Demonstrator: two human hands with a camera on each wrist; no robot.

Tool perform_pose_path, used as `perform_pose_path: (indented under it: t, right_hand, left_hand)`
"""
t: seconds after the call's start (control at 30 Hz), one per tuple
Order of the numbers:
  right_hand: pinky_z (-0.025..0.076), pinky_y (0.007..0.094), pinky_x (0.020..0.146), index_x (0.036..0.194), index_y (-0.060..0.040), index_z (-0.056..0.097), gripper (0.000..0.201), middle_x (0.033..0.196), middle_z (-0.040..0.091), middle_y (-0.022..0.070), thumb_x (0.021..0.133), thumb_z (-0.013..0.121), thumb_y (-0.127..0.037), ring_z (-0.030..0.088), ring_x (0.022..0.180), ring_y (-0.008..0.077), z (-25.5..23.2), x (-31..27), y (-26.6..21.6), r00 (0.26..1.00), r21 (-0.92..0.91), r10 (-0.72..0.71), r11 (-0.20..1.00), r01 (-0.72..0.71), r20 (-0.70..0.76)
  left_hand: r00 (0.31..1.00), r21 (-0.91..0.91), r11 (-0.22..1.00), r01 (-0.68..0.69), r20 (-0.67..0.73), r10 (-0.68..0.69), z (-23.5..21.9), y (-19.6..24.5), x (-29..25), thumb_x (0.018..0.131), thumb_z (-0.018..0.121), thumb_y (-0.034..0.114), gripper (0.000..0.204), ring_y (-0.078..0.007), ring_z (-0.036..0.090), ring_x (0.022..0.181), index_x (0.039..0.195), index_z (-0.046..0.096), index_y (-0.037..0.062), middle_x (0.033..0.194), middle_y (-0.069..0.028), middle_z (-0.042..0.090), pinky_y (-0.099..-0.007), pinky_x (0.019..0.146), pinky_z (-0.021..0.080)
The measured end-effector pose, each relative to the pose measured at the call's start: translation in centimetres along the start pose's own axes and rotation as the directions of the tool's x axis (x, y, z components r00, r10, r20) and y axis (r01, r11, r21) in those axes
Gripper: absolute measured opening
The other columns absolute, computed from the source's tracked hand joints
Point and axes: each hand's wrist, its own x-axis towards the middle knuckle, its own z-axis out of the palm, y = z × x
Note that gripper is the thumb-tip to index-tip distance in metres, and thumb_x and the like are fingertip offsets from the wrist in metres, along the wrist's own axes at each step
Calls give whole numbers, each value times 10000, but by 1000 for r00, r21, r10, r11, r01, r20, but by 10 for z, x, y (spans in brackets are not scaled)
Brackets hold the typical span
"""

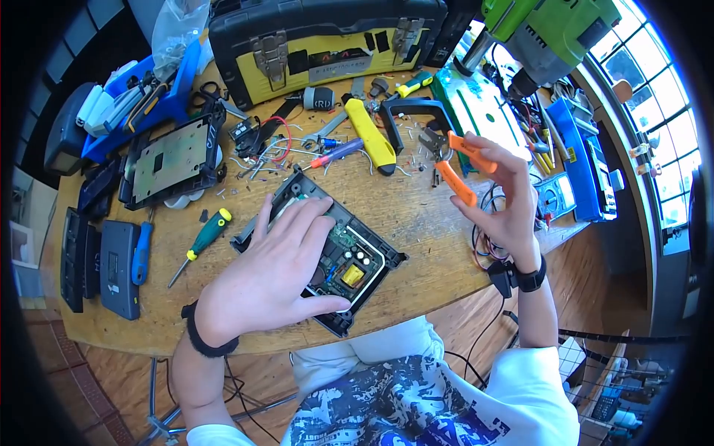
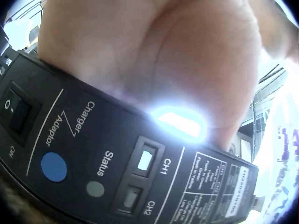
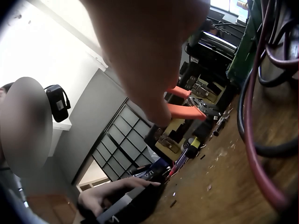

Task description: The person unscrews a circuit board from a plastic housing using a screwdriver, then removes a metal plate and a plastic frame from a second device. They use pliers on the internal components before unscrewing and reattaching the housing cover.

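Note:
My left hand [image 1: 271, 256] lies spread across a black plastic case [image 1: 398, 259] with a green circuit board [image 1: 343, 245] inside it. The thumb stretches along the board's near side and the fingers reach over its far left part. Close under the left palm, a black panel [image 2: 112, 154] with a switch and printed lettering shows in the left wrist view. Raised at the right, my right hand [image 1: 513, 197] holds wire cutters [image 1: 455, 189] by their spread orange handles, between thumb and fingers. Their metal head points left and away.
Around the case lie a green screwdriver [image 1: 206, 236], a yellow-handled knife [image 1: 370, 136] and a red-purple screwdriver [image 1: 337, 152]. A toolbox [image 1: 327, 56] stands behind, with a green drill [image 1: 554, 41] to its right. Loose cables [image 1: 485, 236] and a multimeter [image 1: 555, 195] are by the right hand.

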Motion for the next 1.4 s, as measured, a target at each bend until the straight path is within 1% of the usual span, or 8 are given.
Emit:
perform_pose_path:
  t: [0.13,0.27,0.37,0.77,0.87,1.17,1.33,1.4]
  right_hand:
    - [554,458,1157,1508,-56,445,906,1582,556,183,766,965,-58,580,1472,322,0,2,2,985,58,148,988,-144,-85]
    - [547,435,1127,1670,-26,287,1153,1571,507,199,732,951,-112,543,1446,299,-4,-9,0,967,-154,246,955,-252,-58]
    - [453,477,1185,1661,59,279,1166,1545,448,252,742,938,-226,474,1448,397,-7,-20,-5,936,-406,349,850,-335,-41]
    - [414,526,1200,1581,169,316,1300,1480,453,309,686,986,-495,483,1389,474,0,2,-24,915,-724,385,665,-184,121]
    - [444,533,1149,1534,168,374,1277,1415,496,290,679,979,-562,515,1330,459,11,9,-22,943,-745,322,649,-153,87]
    - [518,538,1001,1296,151,541,581,1164,563,314,835,728,-149,585,1163,483,10,28,-22,931,-717,350,675,-172,106]
    - [537,506,942,1276,89,606,470,1140,592,266,888,742,-140,640,1062,427,-3,30,-31,954,-645,296,739,-193,54]
    - [543,457,898,1251,60,641,489,1101,610,205,909,817,-243,657,970,375,-12,38,-43,895,-328,371,902,-282,250]
  left_hand:
    - [1000,-10,1000,-5,1,5,1,-1,0,826,893,568,936,-466,422,1523,1427,487,-23,1585,-272,462,-695,1303,192]
    - [1000,-2,1000,-8,-12,7,3,-3,-1,825,894,562,936,-470,422,1520,1429,484,-24,1580,-275,466,-681,1310,184]
    - [1000,4,1000,-15,-16,15,4,-2,-2,825,894,557,934,-472,422,1519,1431,482,-22,1578,-276,469,-672,1314,180]
    - [1000,5,1000,-13,0,13,2,-2,-1,821,900,559,945,-471,410,1531,1442,476,-14,1593,-271,462,-685,1308,190]
    - [1000,11,1000,-16,2,16,2,-2,0,819,901,559,951,-469,409,1533,1448,475,-13,1594,-273,460,-689,1305,193]
    - [999,0,1000,-13,-29,13,5,-4,-2,817,902,560,955,-466,420,1524,1446,475,-18,1584,-273,469,-671,1313,186]
    - [999,9,1000,-26,-38,27,7,-6,-3,825,896,557,924,-451,424,1524,1424,503,-27,1563,-262,483,-667,1315,188]
    - [999,-17,1000,-13,-45,13,4,-6,-2,819,901,549,909,-435,436,1525,1416,524,-23,1565,-249,495,-669,1322,175]
